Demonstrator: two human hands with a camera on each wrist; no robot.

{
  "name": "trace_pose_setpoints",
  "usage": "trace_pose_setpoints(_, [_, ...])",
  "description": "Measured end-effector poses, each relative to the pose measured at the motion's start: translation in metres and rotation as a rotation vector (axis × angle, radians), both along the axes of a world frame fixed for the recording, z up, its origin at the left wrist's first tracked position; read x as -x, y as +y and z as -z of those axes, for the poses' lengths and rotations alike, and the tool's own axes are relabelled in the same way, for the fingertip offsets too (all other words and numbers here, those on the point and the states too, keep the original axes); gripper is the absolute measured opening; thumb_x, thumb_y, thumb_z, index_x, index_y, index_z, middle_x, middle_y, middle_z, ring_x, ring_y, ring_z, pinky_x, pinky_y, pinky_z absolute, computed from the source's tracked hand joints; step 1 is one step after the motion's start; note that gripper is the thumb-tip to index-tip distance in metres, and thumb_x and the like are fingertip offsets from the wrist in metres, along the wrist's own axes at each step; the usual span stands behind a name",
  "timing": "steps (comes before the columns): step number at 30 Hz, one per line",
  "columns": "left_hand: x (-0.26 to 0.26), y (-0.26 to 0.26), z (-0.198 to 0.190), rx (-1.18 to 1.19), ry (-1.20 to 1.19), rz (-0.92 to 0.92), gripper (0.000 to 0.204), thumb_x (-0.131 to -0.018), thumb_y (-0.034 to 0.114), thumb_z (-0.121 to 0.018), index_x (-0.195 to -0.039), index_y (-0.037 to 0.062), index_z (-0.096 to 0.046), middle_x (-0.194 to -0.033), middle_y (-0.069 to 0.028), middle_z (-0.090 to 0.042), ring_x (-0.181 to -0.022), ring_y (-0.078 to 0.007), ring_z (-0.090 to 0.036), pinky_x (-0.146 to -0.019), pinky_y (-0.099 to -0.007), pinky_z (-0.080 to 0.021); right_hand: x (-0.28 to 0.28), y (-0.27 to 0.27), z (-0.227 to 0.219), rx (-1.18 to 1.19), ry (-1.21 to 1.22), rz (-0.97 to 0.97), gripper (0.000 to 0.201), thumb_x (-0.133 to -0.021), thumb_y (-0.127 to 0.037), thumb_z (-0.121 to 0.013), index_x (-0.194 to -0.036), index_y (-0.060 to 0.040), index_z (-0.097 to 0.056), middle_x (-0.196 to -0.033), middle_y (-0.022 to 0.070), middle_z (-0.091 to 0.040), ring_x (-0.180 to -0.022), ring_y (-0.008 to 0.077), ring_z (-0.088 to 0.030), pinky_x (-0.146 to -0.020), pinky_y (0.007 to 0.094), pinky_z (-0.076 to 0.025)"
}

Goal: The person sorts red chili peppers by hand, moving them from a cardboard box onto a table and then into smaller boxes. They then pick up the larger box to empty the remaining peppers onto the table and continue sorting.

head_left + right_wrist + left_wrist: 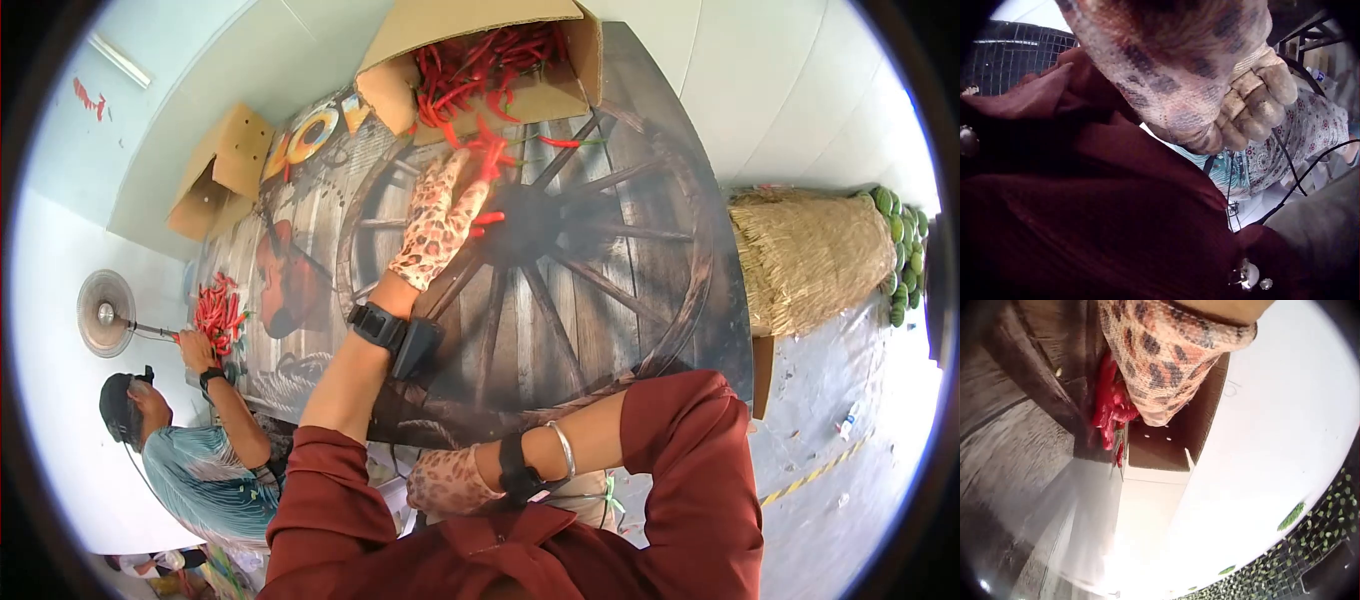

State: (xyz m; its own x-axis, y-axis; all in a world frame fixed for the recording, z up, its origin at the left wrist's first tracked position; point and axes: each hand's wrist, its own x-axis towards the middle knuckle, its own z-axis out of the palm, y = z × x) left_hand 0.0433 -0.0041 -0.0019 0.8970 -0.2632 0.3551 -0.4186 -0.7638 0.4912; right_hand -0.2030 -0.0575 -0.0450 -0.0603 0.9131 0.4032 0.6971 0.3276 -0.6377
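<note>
My left hand, in a leopard-print glove, reaches across the printed tabletop to the front of a cardboard box. It holds red chilies at its fingertips, and more red ends stick out beside the thumb. In the left wrist view the glove hides part of the box, with red chilies bunched alongside. Many chilies fill the box and spill from its open side. My right hand, gloved alike, rests near my lap; its fingers hang loosely curled with nothing seen in them.
At the left another person reaches to a chili pile on the table. A second cardboard box and a fan stand beyond. A straw bale and green fruits lie to the right.
</note>
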Motion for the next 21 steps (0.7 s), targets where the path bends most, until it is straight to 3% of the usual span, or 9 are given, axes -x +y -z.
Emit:
trace_pose_setpoints(2, [-0.002, -0.008, -0.012, -0.008, -0.188, 0.053, 0.050, -0.088, 0.034, -0.056, -0.129, 0.0055, -0.047, -0.132, -0.0235, -0.043, -0.124, -0.0383, -0.039, -0.105, -0.0436, -0.029, 0.006, 0.005, 0.012, -0.109, -0.077, 0.099, 0.007, -0.071, -0.018, -0.059, -0.072, -0.0108, -0.061, -0.069, 0.0060, -0.059, -0.066, 0.0245, -0.061, -0.058, 0.0358, -0.047])
trace_pose_setpoints(4, [-0.026, -0.011, -0.024, 0.089, -0.469, 0.172, 0.043, -0.088, 0.028, -0.058, -0.123, 0.0040, -0.050, -0.124, -0.0194, -0.050, -0.119, -0.0349, -0.044, -0.102, -0.0425, -0.033, 0.003, 0.006, 0.008, -0.050, -0.107, 0.056, 0.007, -0.072, -0.017, -0.059, -0.072, -0.0105, -0.062, -0.070, 0.0061, -0.060, -0.066, 0.0242, -0.061, -0.059, 0.0356, -0.047])
trace_pose_setpoints(6, [-0.056, -0.015, -0.034, -0.001, -0.522, 0.198, 0.039, -0.090, 0.023, -0.056, -0.123, 0.0039, -0.050, -0.123, -0.0173, -0.052, -0.117, -0.0319, -0.047, -0.101, -0.0385, -0.036, 0.004, 0.007, 0.009, -0.047, -0.052, 0.069, 0.008, -0.071, -0.016, -0.059, -0.072, -0.0093, -0.063, -0.069, 0.0067, -0.060, -0.065, 0.0241, -0.061, -0.059, 0.0351, -0.047])
trace_pose_setpoints(8, [-0.087, -0.024, -0.042, -0.073, -0.467, 0.155, 0.044, -0.090, 0.028, -0.055, -0.125, 0.0033, -0.048, -0.125, -0.0183, -0.051, -0.117, -0.0330, -0.046, -0.101, -0.0398, -0.035, 0.006, 0.002, 0.008, -0.060, 0.003, 0.115, 0.010, -0.071, -0.016, -0.058, -0.069, -0.0074, -0.064, -0.067, 0.0087, -0.061, -0.062, 0.0247, -0.061, -0.056, 0.0350, -0.047])
trace_pose_setpoints(10, [-0.126, -0.027, -0.040, -0.135, -0.375, 0.077, 0.053, -0.090, 0.038, -0.052, -0.129, 0.0035, -0.045, -0.129, -0.0197, -0.048, -0.121, -0.0350, -0.042, -0.104, -0.0404, -0.032, 0.010, 0.015, 0.022, -0.034, -0.031, 0.021, 0.013, -0.071, -0.015, -0.058, -0.067, -0.0058, -0.065, -0.065, 0.0112, -0.062, -0.059, 0.0251, -0.061, -0.054, 0.0359, -0.048])
trace_pose_setpoints(11, [-0.146, -0.026, -0.035, -0.228, -0.342, -0.001, 0.058, -0.089, 0.043, -0.050, -0.132, 0.0046, -0.043, -0.132, -0.0197, -0.045, -0.124, -0.0359, -0.039, -0.105, -0.0410, -0.030, 0.009, 0.017, 0.020, 0.024, -0.005, -0.017, 0.014, -0.072, -0.016, -0.057, -0.071, -0.0027, -0.059, -0.069, 0.0130, -0.060, -0.068, 0.0302, -0.061, -0.063, 0.0396, -0.047])
trace_pose_setpoints(13, [-0.177, -0.027, -0.023, -0.308, -0.209, -0.138, 0.071, -0.087, 0.055, -0.045, -0.137, 0.0065, -0.037, -0.139, -0.0195, -0.038, -0.130, -0.0375, -0.030, -0.109, -0.0424, -0.023, 0.007, 0.016, 0.012, 0.041, -0.025, -0.012, 0.013, -0.073, -0.015, -0.056, -0.072, -0.0028, -0.060, -0.068, 0.0129, -0.061, -0.067, 0.0301, -0.061, -0.062, 0.0391, -0.048])
trace_pose_setpoints(16, [-0.180, -0.036, -0.024, -0.408, -0.028, -0.211, 0.075, -0.085, 0.059, -0.043, -0.138, 0.0066, -0.036, -0.140, -0.0191, -0.036, -0.132, -0.0366, -0.029, -0.110, -0.0439, -0.021, 0.003, 0.011, 0.008, 0.011, -0.020, -0.019, 0.014, -0.074, -0.015, -0.053, -0.072, -0.0031, -0.060, -0.068, 0.0127, -0.061, -0.066, 0.0300, -0.061, -0.062, 0.0382, -0.049])
trace_pose_setpoints(21, [-0.174, -0.024, -0.029, -0.331, 0.085, -0.072, 0.073, -0.083, 0.060, -0.045, -0.138, 0.0123, -0.038, -0.144, -0.0160, -0.031, -0.132, -0.0343, -0.030, -0.110, -0.0421, -0.021, 0.005, 0.010, 0.004, 0.118, -0.015, -0.034, 0.013, -0.075, -0.014, -0.052, -0.073, -0.0034, -0.059, -0.069, 0.0124, -0.061, -0.067, 0.0298, -0.061, -0.063, 0.0382, -0.049])
